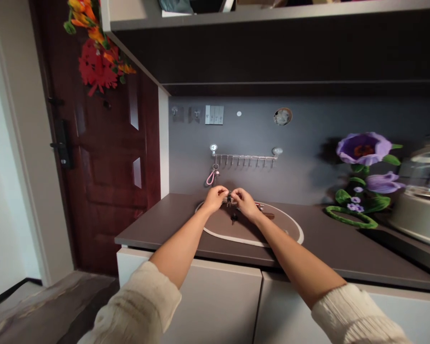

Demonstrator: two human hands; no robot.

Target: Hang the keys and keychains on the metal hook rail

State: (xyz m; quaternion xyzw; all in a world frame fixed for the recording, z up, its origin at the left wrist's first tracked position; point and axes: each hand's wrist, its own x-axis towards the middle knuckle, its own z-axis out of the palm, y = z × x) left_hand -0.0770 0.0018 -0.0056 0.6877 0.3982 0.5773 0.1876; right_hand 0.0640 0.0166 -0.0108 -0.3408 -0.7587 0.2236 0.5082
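Observation:
Both hands meet above an oval brown mat with a pale rim (251, 242) on the counter. My left hand (216, 197) is closed in a pinch at one side of a small bunch of dark keys (229, 199). Pinching from the other side is my right hand (244, 200); the ring between the fingertips is too small to see clearly. Another dark key (234, 219) lies on the mat just below. A brown, strap-like object (268, 216) and something red are partly hidden behind my right hand.
On the wall, a metal hook rail (245, 156) carries a pink-looped keychain (210, 178) at its left end. Purple fabric flowers (364, 150) and a domed appliance (421, 196) stand at right. A shelf (272, 52) overhangs the counter; a dark red door (111, 191) is at left.

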